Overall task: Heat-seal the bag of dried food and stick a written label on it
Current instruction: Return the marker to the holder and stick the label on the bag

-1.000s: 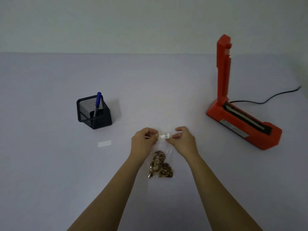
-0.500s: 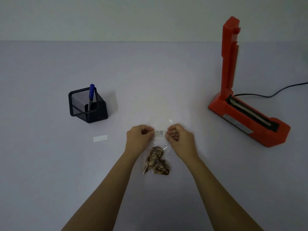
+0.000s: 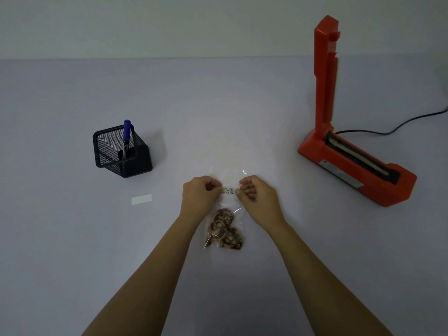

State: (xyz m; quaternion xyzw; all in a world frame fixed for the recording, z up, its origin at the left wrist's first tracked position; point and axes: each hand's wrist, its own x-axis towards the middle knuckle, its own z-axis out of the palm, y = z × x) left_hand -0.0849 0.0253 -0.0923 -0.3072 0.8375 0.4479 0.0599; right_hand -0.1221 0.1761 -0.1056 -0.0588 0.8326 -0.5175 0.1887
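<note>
Left hand (image 3: 202, 194) and right hand (image 3: 257, 196) pinching label (image 3: 228, 191) ends, clear bag (image 3: 226, 214) flat beneath them

Glossy clear plastic bag (image 3: 226, 214); black wire-mesh holder (image 3: 121, 151) (matt); smooth plastic sealer (image 3: 349, 161).

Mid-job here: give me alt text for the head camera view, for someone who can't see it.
Two hands, left and right, pinch the ends of a small written label over a clear bag of dried food lying on a pale table. An orange heat sealer stands open at right; a mesh holder with a blue pen and a white strip sit at left.
</note>
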